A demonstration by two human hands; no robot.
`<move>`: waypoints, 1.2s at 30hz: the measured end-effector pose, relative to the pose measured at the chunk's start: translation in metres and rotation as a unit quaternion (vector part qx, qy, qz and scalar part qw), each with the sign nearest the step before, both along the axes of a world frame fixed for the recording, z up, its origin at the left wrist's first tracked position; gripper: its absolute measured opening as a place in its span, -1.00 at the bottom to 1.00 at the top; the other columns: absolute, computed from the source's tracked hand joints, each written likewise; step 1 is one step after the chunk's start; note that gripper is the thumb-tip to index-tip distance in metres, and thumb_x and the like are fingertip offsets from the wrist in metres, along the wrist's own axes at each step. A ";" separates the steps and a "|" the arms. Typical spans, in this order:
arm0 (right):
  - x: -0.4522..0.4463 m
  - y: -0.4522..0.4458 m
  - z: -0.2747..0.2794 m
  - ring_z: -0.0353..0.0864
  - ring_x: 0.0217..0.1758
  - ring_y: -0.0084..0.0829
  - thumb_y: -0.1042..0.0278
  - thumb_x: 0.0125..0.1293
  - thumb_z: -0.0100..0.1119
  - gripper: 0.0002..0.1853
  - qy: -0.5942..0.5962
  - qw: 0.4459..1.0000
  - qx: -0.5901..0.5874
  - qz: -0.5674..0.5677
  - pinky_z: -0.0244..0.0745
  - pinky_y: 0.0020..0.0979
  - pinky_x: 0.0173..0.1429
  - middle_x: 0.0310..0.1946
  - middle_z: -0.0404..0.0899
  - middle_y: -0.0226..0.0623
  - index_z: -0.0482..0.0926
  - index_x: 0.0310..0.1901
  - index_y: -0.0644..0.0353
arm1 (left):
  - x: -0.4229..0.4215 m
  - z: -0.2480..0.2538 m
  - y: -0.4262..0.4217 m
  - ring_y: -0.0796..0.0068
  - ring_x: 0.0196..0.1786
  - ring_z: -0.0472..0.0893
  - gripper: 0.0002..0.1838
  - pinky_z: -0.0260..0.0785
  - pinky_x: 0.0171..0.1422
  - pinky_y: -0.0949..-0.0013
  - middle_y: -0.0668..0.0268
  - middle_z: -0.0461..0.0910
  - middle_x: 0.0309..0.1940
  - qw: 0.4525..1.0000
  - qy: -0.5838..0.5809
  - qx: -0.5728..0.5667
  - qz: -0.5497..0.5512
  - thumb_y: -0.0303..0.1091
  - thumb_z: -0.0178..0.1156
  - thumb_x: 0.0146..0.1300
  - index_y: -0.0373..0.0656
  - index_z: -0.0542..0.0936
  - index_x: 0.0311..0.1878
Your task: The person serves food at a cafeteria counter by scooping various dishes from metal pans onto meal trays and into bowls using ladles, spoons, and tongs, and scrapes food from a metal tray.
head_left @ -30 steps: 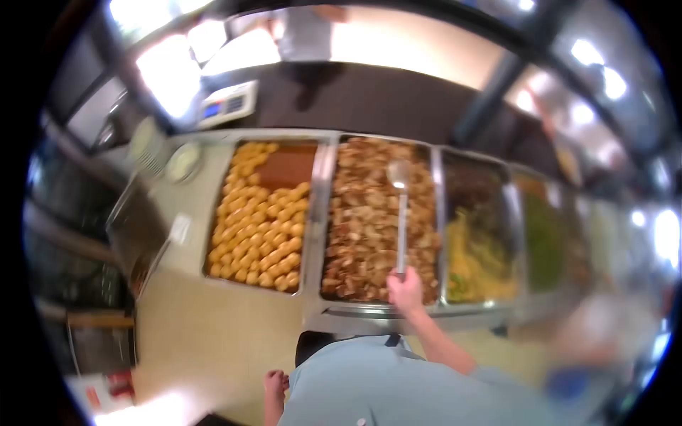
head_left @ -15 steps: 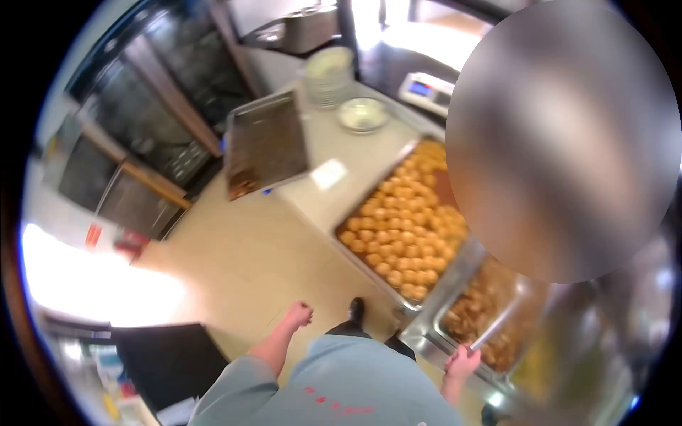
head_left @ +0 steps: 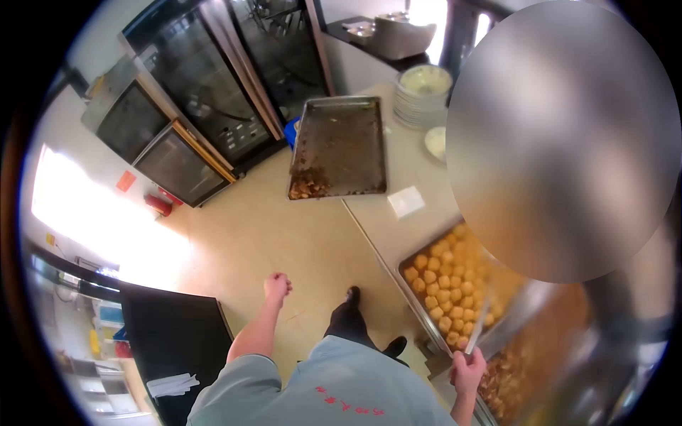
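My right hand (head_left: 467, 370) is closed around the metal handle of a serving utensil (head_left: 478, 325), which points up and away. Its far end is blurred and I cannot make out its shape. The hand is beside a tray of brown chopped food (head_left: 501, 387), near the corner of a tray of round golden balls (head_left: 446, 284). My left hand (head_left: 278, 285) hangs over the floor with its fingers curled in and nothing visible in them. A large baking tray (head_left: 344, 145) with brown scraps in one corner juts over the table edge ahead.
On the pale table (head_left: 394, 234) are a white card (head_left: 406, 202), a stack of plates (head_left: 422, 106) and a dish (head_left: 436, 144). Glass-door cabinets (head_left: 206, 85) stand at the far left. A black counter (head_left: 174, 326) is left of me. A blurred oval hides the upper right.
My view has swung right, with my body closer to the large baking tray. The utensil handle stays in my right hand and now points more upright. My left hand remains curled.
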State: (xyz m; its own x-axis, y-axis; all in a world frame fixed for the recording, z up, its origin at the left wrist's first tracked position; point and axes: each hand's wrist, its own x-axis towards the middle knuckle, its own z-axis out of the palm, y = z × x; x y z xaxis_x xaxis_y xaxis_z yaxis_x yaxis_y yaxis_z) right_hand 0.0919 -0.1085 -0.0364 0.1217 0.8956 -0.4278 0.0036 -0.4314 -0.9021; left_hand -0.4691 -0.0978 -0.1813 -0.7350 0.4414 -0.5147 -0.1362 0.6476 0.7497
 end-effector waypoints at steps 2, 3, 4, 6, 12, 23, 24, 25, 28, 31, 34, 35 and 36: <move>-0.056 0.041 0.018 0.37 -0.74 -0.65 0.55 0.28 0.23 -0.60 0.012 0.998 0.003 0.063 0.25 -0.57 -0.65 -0.57 0.51 -0.43 0.49 0.16 0.28 | -0.045 0.001 0.042 0.47 -0.53 0.61 -0.77 0.43 -0.52 0.42 0.23 0.63 -0.45 0.997 -0.010 0.054 0.049 -0.33 0.07 0.40 -0.27 0.59 -0.04; -0.091 0.064 0.026 0.38 -0.72 -0.65 0.54 0.27 0.24 -0.54 0.005 0.997 0.007 0.077 0.25 -0.57 -0.64 -0.57 0.51 -0.44 0.48 0.22 0.27 | -0.063 0.002 0.065 0.47 -0.51 0.61 -0.75 0.46 -0.49 0.41 0.23 0.63 -0.44 0.996 -0.007 0.073 0.046 -0.31 0.07 0.40 -0.27 0.59 -0.03; -0.122 0.087 0.024 0.39 -0.71 -0.65 0.54 0.28 0.24 -0.52 0.008 0.993 0.006 0.114 0.25 -0.56 -0.64 -0.57 0.50 -0.44 0.47 0.25 0.26 | -0.081 0.003 0.086 0.47 -0.49 0.61 -0.74 0.48 -0.46 0.41 0.23 0.63 -0.42 0.995 -0.006 0.090 0.044 -0.29 0.07 0.41 -0.27 0.59 -0.02; -0.190 0.146 0.012 0.39 -0.70 -0.65 0.51 0.30 0.23 -0.51 0.025 0.982 -0.001 0.186 0.24 -0.55 -0.64 -0.58 0.48 -0.45 0.45 0.28 0.26 | -0.113 0.001 0.132 0.44 -0.42 0.64 -0.71 0.54 -0.38 0.38 0.22 0.63 -0.36 0.990 -0.038 0.126 0.059 -0.28 0.07 0.41 -0.26 0.58 0.04; -0.361 0.301 -0.042 0.38 -0.69 -0.63 0.37 0.36 0.22 -0.53 -0.055 0.949 -0.026 0.310 0.28 -0.50 -0.60 -0.59 0.47 -0.43 0.48 0.29 0.22 | -0.154 -0.010 0.218 0.23 -0.15 0.62 -0.55 0.61 0.01 0.17 0.12 0.52 -0.10 0.935 -0.275 0.202 0.095 -0.38 -0.01 0.40 -0.25 0.38 0.33; -0.405 0.331 -0.007 0.37 -0.72 -0.64 0.32 0.45 0.12 -0.58 -0.083 0.883 -0.178 0.427 0.22 -0.51 -0.66 -0.60 0.49 -0.42 0.51 0.30 0.19 | -0.156 0.004 0.233 0.07 -0.08 0.57 -0.50 0.55 0.16 0.01 0.08 0.50 -0.09 0.861 -0.411 0.252 0.162 -0.26 -0.10 0.38 -0.37 0.39 0.29; -0.405 0.334 -0.004 0.37 -0.72 -0.64 0.31 0.45 0.11 -0.57 -0.069 0.881 -0.201 0.423 0.21 -0.51 -0.67 -0.60 0.49 -0.42 0.51 0.30 0.19 | -0.156 0.005 0.234 0.07 -0.08 0.57 -0.49 0.54 0.17 0.01 0.08 0.50 -0.09 0.859 -0.414 0.256 0.159 -0.24 -0.11 0.37 -0.37 0.40 0.27; -0.403 0.335 -0.002 0.37 -0.73 -0.64 0.30 0.46 0.10 -0.57 -0.055 0.879 -0.225 0.417 0.19 -0.52 -0.68 -0.60 0.50 -0.42 0.51 0.31 0.20 | -0.154 0.006 0.234 0.08 -0.08 0.56 -0.49 0.53 0.17 0.00 0.09 0.50 -0.09 0.857 -0.416 0.259 0.156 -0.23 -0.11 0.37 -0.38 0.41 0.26; -0.402 0.350 0.000 0.36 -0.75 -0.64 0.28 0.47 0.08 -0.56 -0.037 0.864 -0.276 0.420 0.17 -0.53 -0.70 -0.58 0.51 -0.42 0.49 0.33 0.19 | -0.152 0.008 0.233 0.09 -0.07 0.56 -0.46 0.51 0.19 0.00 0.10 0.51 -0.10 0.856 -0.410 0.264 0.170 -0.20 -0.13 0.35 -0.40 0.41 0.26; -0.399 0.363 -0.006 0.36 -0.75 -0.64 0.25 0.48 0.06 -0.64 -0.030 0.848 -0.296 0.438 0.17 -0.54 -0.70 -0.57 0.52 -0.40 0.55 0.20 0.21 | -0.148 0.015 0.232 0.09 -0.06 0.55 -0.43 0.48 0.23 0.00 0.10 0.50 -0.09 0.861 -0.401 0.269 0.159 -0.18 -0.16 0.35 -0.41 0.40 0.27; -0.396 0.368 -0.007 0.35 -0.74 -0.64 0.25 0.50 0.06 -0.73 -0.026 0.834 -0.304 0.460 0.17 -0.53 -0.70 -0.57 0.51 -0.39 0.59 0.06 0.23 | -0.148 0.014 0.231 0.09 -0.03 0.54 -0.40 0.46 0.26 0.00 0.09 0.50 -0.06 0.861 -0.398 0.286 0.140 -0.15 -0.18 0.35 -0.42 0.39 0.29; -0.396 0.368 -0.007 0.35 -0.74 -0.63 0.25 0.50 0.05 -0.75 -0.020 0.831 -0.310 0.461 0.17 -0.54 -0.69 -0.57 0.51 -0.39 0.58 0.02 0.23 | -0.148 0.014 0.230 0.08 -0.02 0.54 -0.40 0.45 0.27 -0.01 0.09 0.50 -0.05 0.862 -0.397 0.283 0.141 -0.15 -0.19 0.35 -0.42 0.39 0.29; -0.395 0.370 -0.008 0.35 -0.74 -0.63 0.25 0.51 0.05 -0.76 -0.014 0.829 -0.315 0.462 0.17 -0.54 -0.69 -0.57 0.51 -0.38 0.57 -0.02 0.23 | -0.148 0.015 0.231 0.08 -0.01 0.53 -0.40 0.44 0.27 -0.01 0.08 0.50 -0.04 0.863 -0.395 0.280 0.142 -0.15 -0.19 0.35 -0.42 0.39 0.29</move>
